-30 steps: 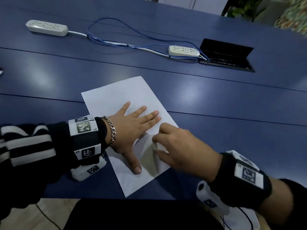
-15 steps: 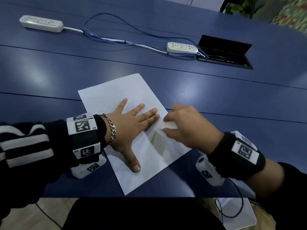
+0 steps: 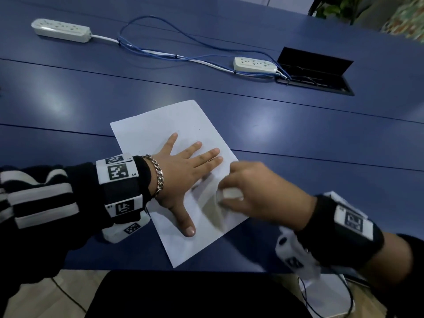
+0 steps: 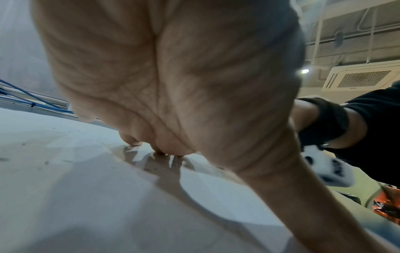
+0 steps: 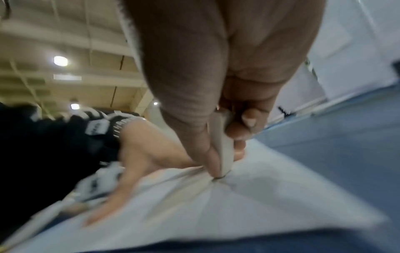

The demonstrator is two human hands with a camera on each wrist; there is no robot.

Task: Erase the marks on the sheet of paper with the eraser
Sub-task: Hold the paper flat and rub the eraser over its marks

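Note:
A white sheet of paper (image 3: 158,131) lies at an angle on the blue table (image 3: 298,138), near its front edge. My left hand (image 3: 183,166) lies flat on the sheet with fingers spread, pressing it down; the palm (image 4: 173,77) fills the left wrist view above the paper (image 4: 86,188). My right hand (image 3: 259,193) pinches a white eraser (image 3: 231,193) at the sheet's right side. In the right wrist view the eraser (image 5: 223,147) stands on its edge between thumb and fingers, its tip touching the paper (image 5: 249,205), which wrinkles around it. Small dark crumbs dot the sheet.
Two white power strips (image 3: 60,31) (image 3: 254,64) joined by blue and white cables (image 3: 160,49) lie at the back of the table. An open black cable hatch (image 3: 314,72) sits at the back right. A dark chair back (image 3: 183,294) is below the table's front edge.
My right hand with the eraser went up the sheet's right edge and has come back down and left onto the paper. My left hand has stayed flat on the sheet.

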